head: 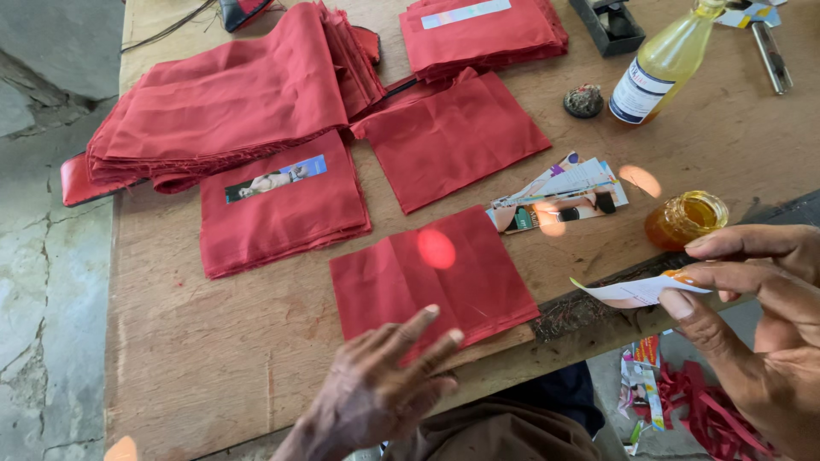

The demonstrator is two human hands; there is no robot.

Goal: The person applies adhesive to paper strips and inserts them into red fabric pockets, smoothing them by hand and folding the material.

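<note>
Red square of folded cloth lies flat at the near edge of the worn wooden table, right in front of me. My left hand has its fingers spread, tips resting on the cloth's near edge, nothing gripped. My right hand pinches a small white paper label strip between thumb and fingers, off to the right of the cloth, held over the table edge.

Risks as I see them:
- Strip looks to have wet glue on it, judging by the open amber glass jar just behind it. If so, it could stick to my fingertips or curl before it lands.
- Cloth is only lightly pinned at one edge. Pressing the strip down could drag or wrinkle it and leave the label crooked.
- Cloth sits close to the table edge; a nudge could slide it off onto the scraps on the floor.
- Jar is open and near my right wrist. A careless swing could tip it onto the printed paper labels beside it.
- Tall yellow glass bottle stands further back, less exposed.

Finished piece with a label and the red cloth stack sit well clear on the left.
</note>
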